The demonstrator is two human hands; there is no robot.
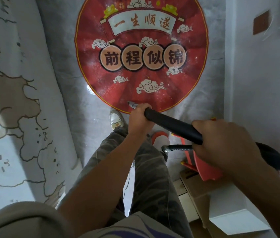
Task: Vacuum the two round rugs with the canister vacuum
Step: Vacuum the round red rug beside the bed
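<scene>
— Rugs in view?
— Two. Red round rug (141, 54) ahead on the grey floor (60, 66), printed with clouds, one scroll and four round character badges, speckled with pale flecks. Pale rug (15, 100) off to the left, beige cloud shapes on it, only partly in frame, apart from the red one.
— Hands?
— Two, both on one black vacuum tube (171, 125). Left hand (140, 117) low on it, grip closed round the tube just above the metal tip (132, 105). Right hand (225, 145) higher up and nearer the camera, grip likewise closed round the tube.
— Tip position?
— Down at the near edge of the red rug; touching or just above, hard to tell.
— Canister?
— Red vacuum body (206, 172) on the floor beneath the right hand, mostly hidden, with one ribbed metal hose (178, 147) beside it.
— Anything else?
— One white shoe (117, 120) just short of the red rug, beside the left hand. Two boxes at lower right: one cardboard box (196, 188), one white box (238, 220). One brown plate (261, 22) on the wall.
</scene>
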